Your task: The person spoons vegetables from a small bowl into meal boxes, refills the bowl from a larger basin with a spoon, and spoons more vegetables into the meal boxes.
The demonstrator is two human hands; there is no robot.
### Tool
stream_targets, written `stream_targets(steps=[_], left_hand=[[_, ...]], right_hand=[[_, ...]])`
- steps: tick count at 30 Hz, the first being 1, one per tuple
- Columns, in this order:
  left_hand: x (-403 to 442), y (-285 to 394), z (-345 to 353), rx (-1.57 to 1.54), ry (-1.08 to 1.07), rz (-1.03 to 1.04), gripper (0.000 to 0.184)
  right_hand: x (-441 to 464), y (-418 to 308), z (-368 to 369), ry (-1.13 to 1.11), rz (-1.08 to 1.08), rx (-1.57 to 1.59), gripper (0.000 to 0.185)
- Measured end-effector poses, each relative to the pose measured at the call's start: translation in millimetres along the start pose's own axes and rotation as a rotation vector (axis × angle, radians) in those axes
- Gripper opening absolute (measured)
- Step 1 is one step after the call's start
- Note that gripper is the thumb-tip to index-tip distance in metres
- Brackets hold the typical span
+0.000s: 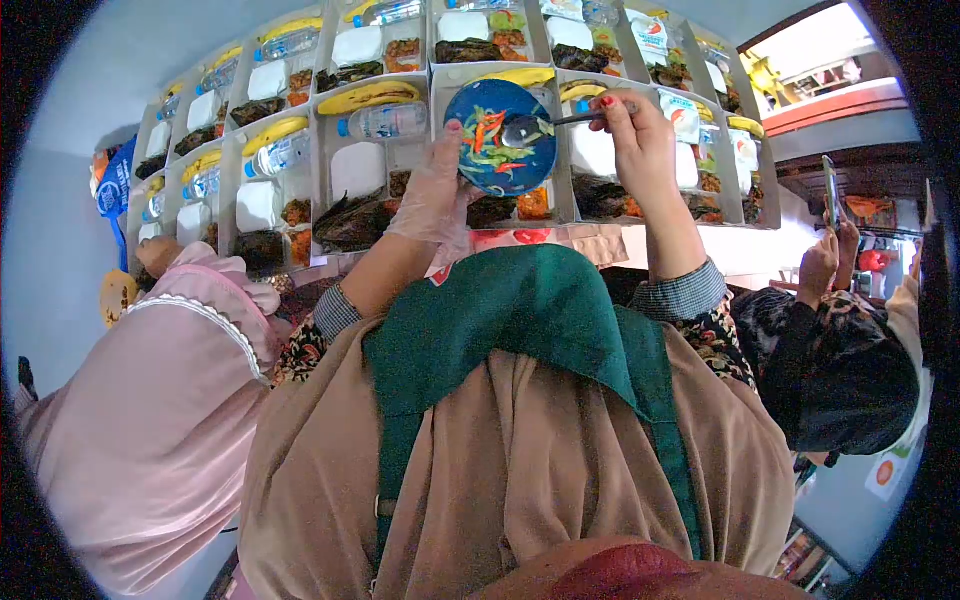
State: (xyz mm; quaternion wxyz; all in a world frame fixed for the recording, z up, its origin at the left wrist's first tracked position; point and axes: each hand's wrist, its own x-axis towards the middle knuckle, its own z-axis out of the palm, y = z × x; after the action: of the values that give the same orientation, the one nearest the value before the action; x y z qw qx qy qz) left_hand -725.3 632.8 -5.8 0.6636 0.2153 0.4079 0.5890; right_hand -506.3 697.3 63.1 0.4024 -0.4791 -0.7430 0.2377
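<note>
My left hand (432, 190), in a clear plastic glove, holds a blue plate (510, 172) by its left edge. Sliced green and red vegetables (485, 130) lie on the plate. My bare right hand (638, 130) grips the dark handle of a spoon (520, 130), whose bowl is over the plate's right part. Under and around the plate stand open white meal boxes (320, 130) with food. A banana (368, 97), a water bottle (390, 121) and a white packet (358, 169) sit in the box left of the plate.
Rows of similar filled boxes stretch left and right across the table. A person in pink (170, 400) is close on my left. At the right, a person in a black head covering (840, 385) is near, and hands there hold up a phone (831, 195).
</note>
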Motion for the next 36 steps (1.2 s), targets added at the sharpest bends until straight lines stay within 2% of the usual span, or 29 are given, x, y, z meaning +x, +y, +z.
stream_targets(steps=[3,9,11,13,14,16,18,20,22,24,27,32,36], left_hand=[[4.7,-5.2,-2.9,0.027,0.019,-0.025,0.066],[3.1,0.3,1.8,0.041,-0.031,-0.071,0.066],[-10.4,0.0,4.3,0.411,-0.079,0.256,0.064],[-13.9,-3.9,4.6,0.59,-0.127,0.514,0.062],[-11.7,-10.5,1.8,0.584,-0.152,0.606,0.061],[-11.0,-10.4,6.9,0.391,-0.124,0.44,0.06],[-9.3,-1.5,14.7,0.015,-0.021,-0.07,0.059],[-24.0,13.3,22.4,0.18,-0.046,0.026,0.059],[-23.3,10.4,17.1,0.166,-0.047,0.031,0.059],[-5.4,-2.7,6.7,-0.03,-0.023,-0.051,0.059],[1.4,-6.2,0.5,-0.061,0.105,-0.011,0.058],[14.8,-0.1,-23.6,-0.061,0.13,0.072,0.054],[20.6,-2.5,-29.3,-0.099,0.181,0.09,0.051]], right_hand=[[-0.2,-1.8,2.0,0.021,0.082,0.062,0.023],[3.6,5.2,8.9,0.108,0.087,0.134,0.025],[4.9,10.1,14.9,0.139,0.113,0.139,0.025],[4.0,10.5,19.9,0.117,0.206,0.207,0.026],[2.8,11.6,22.8,0.104,0.254,0.242,0.026],[-0.6,22.9,29.1,0.133,0.327,0.37,0.027],[-3.3,32.1,28.7,0.121,0.436,0.445,0.027],[-4.7,36.6,27.6,0.172,0.487,0.517,0.027],[-6.2,38.9,24.1,0.206,0.521,0.557,0.026],[-4.6,38.2,15.6,0.222,0.532,0.567,0.026],[-1.6,38.5,7.0,0.301,0.475,0.62,0.027],[3.1,51.9,-5.1,0.441,0.414,0.648,0.027],[-3.8,73.0,-4.9,0.428,0.444,0.577,0.028]])
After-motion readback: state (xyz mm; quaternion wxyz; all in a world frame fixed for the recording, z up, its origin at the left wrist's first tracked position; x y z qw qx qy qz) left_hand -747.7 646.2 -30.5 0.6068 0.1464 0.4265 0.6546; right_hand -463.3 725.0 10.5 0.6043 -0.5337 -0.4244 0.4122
